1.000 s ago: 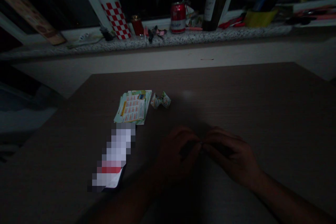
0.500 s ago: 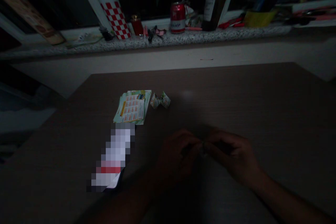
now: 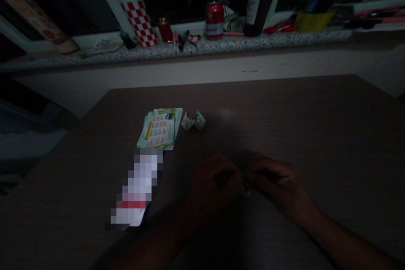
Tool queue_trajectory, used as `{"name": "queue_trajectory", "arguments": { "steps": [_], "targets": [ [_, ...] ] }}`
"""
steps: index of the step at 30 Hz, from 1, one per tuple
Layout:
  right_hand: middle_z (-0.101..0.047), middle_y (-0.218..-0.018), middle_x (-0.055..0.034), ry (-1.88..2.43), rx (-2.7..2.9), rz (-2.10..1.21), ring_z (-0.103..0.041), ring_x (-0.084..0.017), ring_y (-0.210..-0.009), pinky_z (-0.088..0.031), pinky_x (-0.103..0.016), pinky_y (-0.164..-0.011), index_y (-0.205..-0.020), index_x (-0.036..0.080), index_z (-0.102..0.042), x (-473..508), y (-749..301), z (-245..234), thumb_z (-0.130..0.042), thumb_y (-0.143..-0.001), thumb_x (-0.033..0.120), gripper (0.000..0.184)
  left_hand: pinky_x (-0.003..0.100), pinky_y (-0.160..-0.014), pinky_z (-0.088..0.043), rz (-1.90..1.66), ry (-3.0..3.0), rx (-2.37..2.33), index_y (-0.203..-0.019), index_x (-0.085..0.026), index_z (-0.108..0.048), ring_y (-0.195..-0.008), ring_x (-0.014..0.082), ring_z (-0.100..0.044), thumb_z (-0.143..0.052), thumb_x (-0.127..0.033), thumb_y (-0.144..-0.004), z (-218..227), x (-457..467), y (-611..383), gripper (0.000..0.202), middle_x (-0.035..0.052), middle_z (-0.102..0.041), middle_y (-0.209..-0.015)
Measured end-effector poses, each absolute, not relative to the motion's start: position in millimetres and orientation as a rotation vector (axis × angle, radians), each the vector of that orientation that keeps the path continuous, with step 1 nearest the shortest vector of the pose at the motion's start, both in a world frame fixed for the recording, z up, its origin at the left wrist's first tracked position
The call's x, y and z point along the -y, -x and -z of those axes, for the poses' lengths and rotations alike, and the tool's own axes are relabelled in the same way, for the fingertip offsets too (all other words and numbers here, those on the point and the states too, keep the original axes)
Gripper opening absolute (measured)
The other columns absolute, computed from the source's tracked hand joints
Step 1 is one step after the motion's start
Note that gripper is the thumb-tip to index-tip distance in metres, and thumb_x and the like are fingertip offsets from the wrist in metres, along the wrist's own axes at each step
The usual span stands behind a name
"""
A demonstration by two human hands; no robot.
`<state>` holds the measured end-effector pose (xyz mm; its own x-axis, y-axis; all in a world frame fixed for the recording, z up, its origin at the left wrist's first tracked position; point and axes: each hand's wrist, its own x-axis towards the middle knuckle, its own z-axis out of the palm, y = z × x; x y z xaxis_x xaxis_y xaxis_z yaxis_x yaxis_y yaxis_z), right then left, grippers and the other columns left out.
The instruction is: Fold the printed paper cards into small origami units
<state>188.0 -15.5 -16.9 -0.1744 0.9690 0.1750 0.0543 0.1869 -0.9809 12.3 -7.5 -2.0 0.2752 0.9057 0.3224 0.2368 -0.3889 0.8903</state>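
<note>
Over the dark wooden table (image 3: pixel 300 118), my left hand (image 3: pixel 218 179) and my right hand (image 3: pixel 278 183) meet fingertip to fingertip. Both are closed in a pinch on a small folded piece of paper (image 3: pixel 247 190), mostly hidden by the fingers and dim in the low light. Beyond my left hand lies a folded paper piece (image 3: pixel 193 120) with two pointed wings and a coloured print. Beside it rests a stack of printed paper slips (image 3: pixel 160 130), green and white with orange number blocks.
A phone (image 3: pixel 137 190) with a blurred bright screen lies left of my left forearm. On the granite sill (image 3: pixel 228 44) stand a red can (image 3: pixel 214 21), a red-and-white checkered bottle (image 3: pixel 139 21), a dark bottle (image 3: pixel 257 8) and a small red jar (image 3: pixel 165 29).
The paper between my fingertips has turned slightly, and more of it shows below them. My left fingers have curled a little more. The things on the table stay put.
</note>
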Motion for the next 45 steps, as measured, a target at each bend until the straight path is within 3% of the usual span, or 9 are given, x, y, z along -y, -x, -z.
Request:
{"name": "queue_trajectory", "arguments": {
  "steps": [7, 16, 24, 28, 37, 45],
  "targets": [
    [-0.063, -0.072, -0.0011, 1.058, 1.273, -1.211, -0.058, -0.015, -0.066, -0.045, -0.028, -0.059, -0.072, 0.022, -0.069, 14, -190, 21, -0.069, -0.08, 0.028, 0.01, 0.023, -0.061, -0.044, -1.191, -1.667, -1.084, -0.075, -0.017, -0.064, -0.067, 0.0115, -0.057, -0.063, -0.011, -0.077, 3, 7, -11, 0.006, -0.001, -0.061, -0.072],
    [-0.059, -0.074, 0.0016, 1.083, 0.979, -1.356, -0.053, -0.011, -0.063, -0.041, -0.023, -0.054, -0.086, 0.023, -0.066, 11, -192, 29, -0.068, -0.083, 0.038, 0.015, 0.022, -0.061, -0.046, -1.306, -1.723, -1.089, -0.075, -0.017, -0.065, -0.067, 0.0112, -0.058, -0.063, -0.01, -0.077, 3, 7, -9, 0.008, -0.0002, -0.063, -0.072],
    [-0.061, -0.077, 0.0004, 1.015, 0.903, -1.319, -0.058, -0.014, -0.068, -0.047, -0.026, -0.061, -0.085, 0.024, -0.058, 9, -187, 26, -0.063, -0.086, 0.038, 0.015, 0.021, -0.056, -0.048, -1.338, -1.883, -1.079, -0.073, -0.018, -0.065, -0.063, 0.011, -0.061, -0.066, -0.011, -0.072, 5, 11, -13, 0.007, 0.0008, -0.067, -0.072],
    [-0.062, -0.08, 0.0003, 1.027, 0.88, -1.294, -0.057, -0.013, -0.064, -0.047, -0.024, -0.056, -0.085, 0.024, -0.054, 9, -186, 27, -0.059, -0.088, 0.038, 0.015, 0.02, -0.054, -0.047, -1.335, -1.912, -1.04, -0.072, -0.017, -0.066, -0.06, 0.0103, -0.061, -0.067, -0.01, -0.069, 7, 13, -15, 0.008, 0.001, -0.066, -0.07],
    [-0.051, -0.058, 0.0066, 1.077, 0.759, -1.243, -0.05, -0.01, -0.044, -0.043, -0.02, -0.042, -0.088, 0.026, -0.049, 13, -178, 23, -0.061, -0.086, 0.042, 0.02, 0.018, -0.052, -0.048, -1.344, -2.012, -0.854, -0.074, -0.017, -0.064, -0.057, 0.0098, -0.062, -0.067, -0.009, -0.069, 9, 23, -27, 0.01, 0.0024, -0.067, -0.069],
    [-0.051, -0.053, 0.0068, 1.191, 0.857, -1.072, -0.045, -0.009, -0.037, -0.038, -0.017, -0.032, -0.087, 0.026, -0.05, 17, -173, 19, -0.06, -0.086, 0.044, 0.021, 0.021, -0.06, -0.05, -1.214, -2.134, -0.698, -0.08, -0.017, -0.06, -0.065, 0.0121, -0.062, -0.062, -0.009, -0.073, 14, 29, -30, 0.011, 0.0038, -0.067, -0.074]
  ]
}}
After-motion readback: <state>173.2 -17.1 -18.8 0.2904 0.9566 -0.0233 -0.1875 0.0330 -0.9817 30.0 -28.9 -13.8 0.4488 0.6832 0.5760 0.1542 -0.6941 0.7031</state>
